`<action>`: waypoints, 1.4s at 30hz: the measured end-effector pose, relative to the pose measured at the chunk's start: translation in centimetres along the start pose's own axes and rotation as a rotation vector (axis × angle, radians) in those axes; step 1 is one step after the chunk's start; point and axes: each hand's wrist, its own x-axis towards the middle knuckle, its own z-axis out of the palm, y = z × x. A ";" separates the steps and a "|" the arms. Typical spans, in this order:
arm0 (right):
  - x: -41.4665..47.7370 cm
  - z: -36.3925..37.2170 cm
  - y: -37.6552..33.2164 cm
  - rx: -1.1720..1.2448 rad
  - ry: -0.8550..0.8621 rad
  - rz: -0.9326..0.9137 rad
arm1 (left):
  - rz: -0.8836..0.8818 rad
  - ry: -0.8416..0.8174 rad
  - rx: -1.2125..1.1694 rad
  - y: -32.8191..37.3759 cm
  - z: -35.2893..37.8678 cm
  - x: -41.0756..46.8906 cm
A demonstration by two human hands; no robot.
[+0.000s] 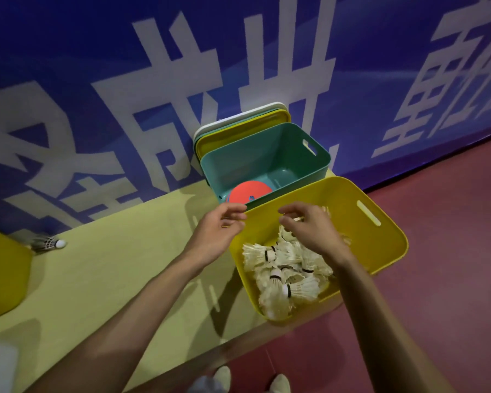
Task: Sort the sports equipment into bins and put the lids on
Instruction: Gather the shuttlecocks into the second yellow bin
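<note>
Worryingly, left hand [216,236] fingers released, right hand [309,231] grasp unclear, the yellow bin [386,251] is sitting at the desk [111,279] edge, where a nudge could be spilling shuttlecocks [284,268].

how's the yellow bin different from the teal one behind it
The yellow plastic bin holds a pile of white feather shuttlecocks; the teal plastic bin shows a flat orange-red disc. The yellow bin sits nearer the camera, the teal one behind it. Both are lidless, with slot handles.
</note>
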 end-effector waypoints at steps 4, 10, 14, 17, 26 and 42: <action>1.2 3.4 -2.9 -0.021 -0.045 -0.048 | -0.011 0.086 -0.057 -1.5 -3.5 -0.5; 3.6 10.8 -7.5 -0.031 -0.116 -0.080 | -0.089 0.231 -0.139 -5.4 -10.2 -0.7; 5.2 16.3 -11.1 -0.025 -0.180 -0.076 | -0.127 0.303 -0.145 -8.9 -15.6 -0.3; 6.7 20.4 -13.5 -0.088 -0.226 -0.080 | -0.159 0.361 -0.145 -11.5 -19.8 0.1; 10.9 33.9 -18.5 -0.245 -0.458 -0.060 | -0.410 0.508 -0.151 -22.5 -33.3 1.7; 16.7 49.6 -20.0 -0.252 -0.652 -0.044 | -0.651 0.775 0.091 -39.7 -45.4 11.4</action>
